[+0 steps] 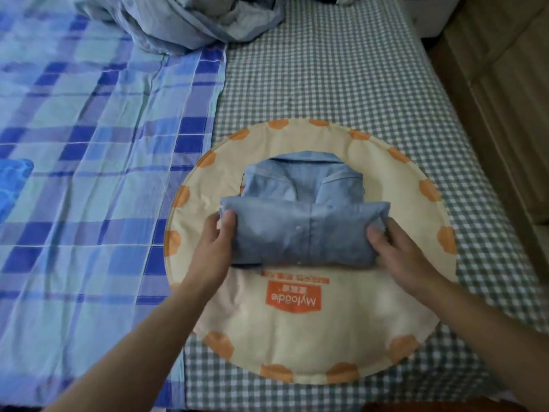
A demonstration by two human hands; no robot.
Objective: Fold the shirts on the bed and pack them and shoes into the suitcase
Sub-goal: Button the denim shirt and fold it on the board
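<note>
Checked sheet (341, 69) bare beyond round cloth (297, 337); crumpled bedding (178, 22) blocks far left; wooden furniture (505, 99) flanks right.

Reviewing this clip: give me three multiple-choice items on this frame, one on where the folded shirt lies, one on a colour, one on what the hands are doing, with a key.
1. Where does the folded shirt lie?
A. on the round cream cloth piece
B. in a suitcase
C. on the floor

2. What colour is the shirt?
A. red
B. light blue
C. black

3. What are the hands doing?
A. hanging idle
B. both gripping the shirt's ends
C. one holds a shoe

Key: 1 A, the cream piece with orange edge patches shows all round the shirt. 2 B, its fabric is pale blue. 3 B, the left hand and right hand each curl round one end of the folded lower part.
</note>
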